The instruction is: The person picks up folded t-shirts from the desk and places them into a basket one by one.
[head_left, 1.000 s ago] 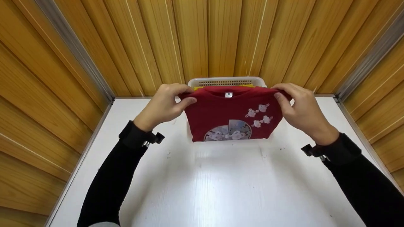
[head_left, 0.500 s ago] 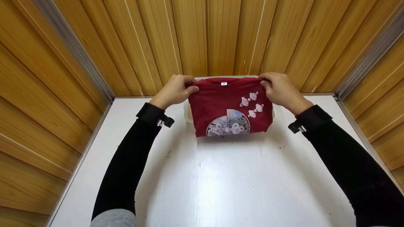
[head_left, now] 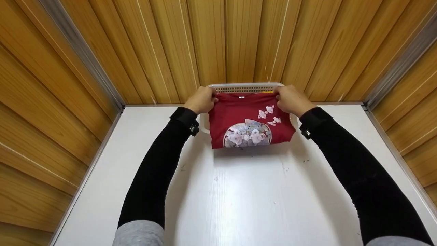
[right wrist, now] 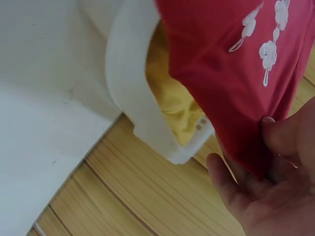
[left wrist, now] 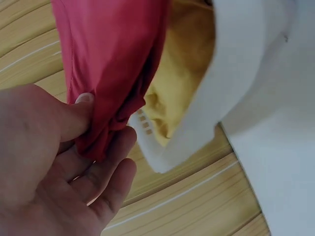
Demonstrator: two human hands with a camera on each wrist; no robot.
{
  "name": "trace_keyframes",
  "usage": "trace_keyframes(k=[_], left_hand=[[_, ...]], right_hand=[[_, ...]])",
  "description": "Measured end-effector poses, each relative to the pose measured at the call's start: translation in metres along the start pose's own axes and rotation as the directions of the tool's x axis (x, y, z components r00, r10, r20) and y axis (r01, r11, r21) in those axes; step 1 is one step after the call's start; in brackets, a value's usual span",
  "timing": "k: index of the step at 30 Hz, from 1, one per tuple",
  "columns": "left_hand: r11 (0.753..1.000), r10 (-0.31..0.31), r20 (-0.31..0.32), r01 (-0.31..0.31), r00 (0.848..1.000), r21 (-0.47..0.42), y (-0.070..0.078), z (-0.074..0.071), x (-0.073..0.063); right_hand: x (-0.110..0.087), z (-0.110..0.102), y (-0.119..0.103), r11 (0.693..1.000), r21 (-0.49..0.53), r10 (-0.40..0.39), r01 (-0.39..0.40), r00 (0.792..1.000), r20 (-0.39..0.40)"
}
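Observation:
A folded dark red shirt [head_left: 239, 112] with white flower motifs and a round print hangs over the front of a white plastic basket [head_left: 245, 84]. At its upper left corner my left hand [head_left: 202, 99] pinches the fabric; thumb and fingers close on the red cloth [left wrist: 113, 54] in the left wrist view. My right hand [head_left: 290, 99] grips the upper right corner, and the right wrist view shows its thumb pressing the shirt [right wrist: 236, 73]. Inside the basket, yellow cloth [left wrist: 182, 64] lies beneath the shirt. Most of the basket's front is hidden behind the red fabric.
The basket stands at the back of a white table [head_left: 245, 198], close to a wood-panelled wall [head_left: 239, 41]. More panels rise on the left and right, with metal strips [head_left: 82, 51] at the corners.
Both hands have moved inward, closer together, still holding the shirt. The shirt first went back toward the wall, hiding the basket's back rim, then its top edge sank, showing that rim again.

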State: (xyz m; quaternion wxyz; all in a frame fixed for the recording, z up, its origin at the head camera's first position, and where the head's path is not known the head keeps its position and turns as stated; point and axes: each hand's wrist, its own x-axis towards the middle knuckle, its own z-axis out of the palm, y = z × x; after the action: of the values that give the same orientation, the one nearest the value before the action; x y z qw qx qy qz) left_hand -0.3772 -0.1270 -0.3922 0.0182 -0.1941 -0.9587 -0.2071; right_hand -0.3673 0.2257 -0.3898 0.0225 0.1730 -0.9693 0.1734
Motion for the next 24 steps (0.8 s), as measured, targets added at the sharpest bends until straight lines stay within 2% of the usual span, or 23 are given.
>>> trace_keyframes(k=[6,9,15,24], left_hand=[[0.996,-0.074,0.022,0.073,0.997,0.058,0.003,0.009,0.006],[0.992,-0.094,0.006,0.093,0.996,0.087,0.004,0.011,0.01],[0.987,-0.115,-0.011,0.116,0.993,0.115,0.004,0.015,0.015],[0.988,-0.133,-0.004,0.133,0.991,0.083,-0.001,0.018,0.015]], right_hand=[[0.005,0.013,0.002,0.996,-0.082,0.022,-0.019,0.999,0.04],[0.007,0.015,0.003,0.993,-0.113,0.032,-0.028,0.999,0.04],[0.01,0.015,-0.001,0.993,-0.106,0.051,-0.046,0.998,0.044],[0.014,0.018,-0.004,0.994,-0.094,0.05,-0.048,0.999,0.022]])
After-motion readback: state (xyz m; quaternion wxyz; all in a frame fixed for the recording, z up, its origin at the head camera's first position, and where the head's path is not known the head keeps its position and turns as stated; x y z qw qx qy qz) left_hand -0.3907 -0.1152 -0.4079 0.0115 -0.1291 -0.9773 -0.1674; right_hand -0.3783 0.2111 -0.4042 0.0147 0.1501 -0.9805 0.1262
